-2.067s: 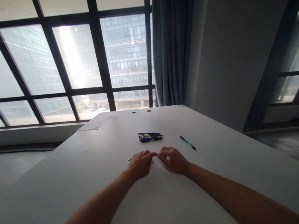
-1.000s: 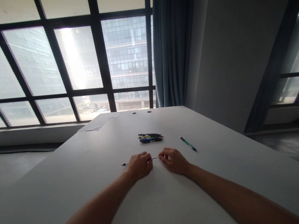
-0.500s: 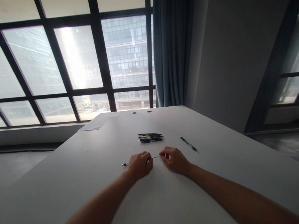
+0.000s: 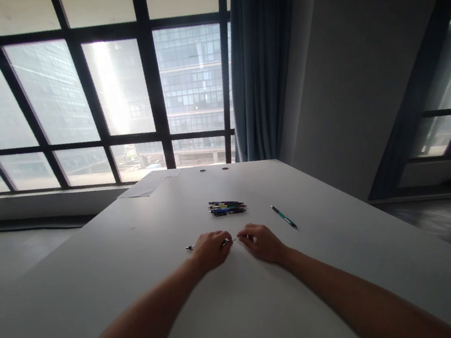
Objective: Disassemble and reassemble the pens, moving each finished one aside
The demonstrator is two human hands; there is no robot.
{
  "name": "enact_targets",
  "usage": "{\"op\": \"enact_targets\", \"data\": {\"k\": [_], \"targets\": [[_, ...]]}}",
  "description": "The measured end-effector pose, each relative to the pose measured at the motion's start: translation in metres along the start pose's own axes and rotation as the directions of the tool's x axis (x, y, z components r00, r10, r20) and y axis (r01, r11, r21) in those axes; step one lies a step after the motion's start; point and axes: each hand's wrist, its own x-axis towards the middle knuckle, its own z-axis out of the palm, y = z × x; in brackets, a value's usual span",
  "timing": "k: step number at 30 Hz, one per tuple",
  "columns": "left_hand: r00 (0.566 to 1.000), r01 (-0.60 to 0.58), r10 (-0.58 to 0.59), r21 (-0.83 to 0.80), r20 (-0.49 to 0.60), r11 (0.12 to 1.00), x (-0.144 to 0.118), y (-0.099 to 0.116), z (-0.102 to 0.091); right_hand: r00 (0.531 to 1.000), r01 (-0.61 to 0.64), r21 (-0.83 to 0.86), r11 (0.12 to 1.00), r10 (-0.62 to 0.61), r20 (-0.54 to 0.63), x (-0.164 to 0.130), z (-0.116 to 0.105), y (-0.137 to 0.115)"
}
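My left hand (image 4: 212, 250) is closed around a pen, whose dark clicker end (image 4: 190, 247) sticks out to the left past the hand. Most of the barrel is hidden by the fingers. From the pen's right end runs a thin, pale rod that looks like a pen refill (image 4: 235, 239). My right hand (image 4: 261, 242) pinches its far end between thumb and fingertips. Only a short piece of it shows between the two hands, low over the white table (image 4: 244, 310).
Beyond my hands lies a bunch of several pens (image 4: 227, 208), side by side. A green and black pen (image 4: 284, 216) lies slanted to the right. Paper sheets (image 4: 144, 186) rest at the table's far left edge, near two dark round inserts (image 4: 225, 168).
The gap between my hands has narrowed, and less of the refill shows. My left hand and its pen have shifted slightly right, my right hand's fingertips slightly left.
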Motion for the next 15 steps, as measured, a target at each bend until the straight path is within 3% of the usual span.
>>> {"op": "enact_targets", "data": {"k": [15], "targets": [[0.994, -0.107, 0.106, -0.036, -0.025, 0.994, 0.0003, -0.0025, 0.0022, 0.999, 0.023, 0.007, 1.000, -0.023, 0.034, 0.0009, -0.0031, -0.0063]]}}
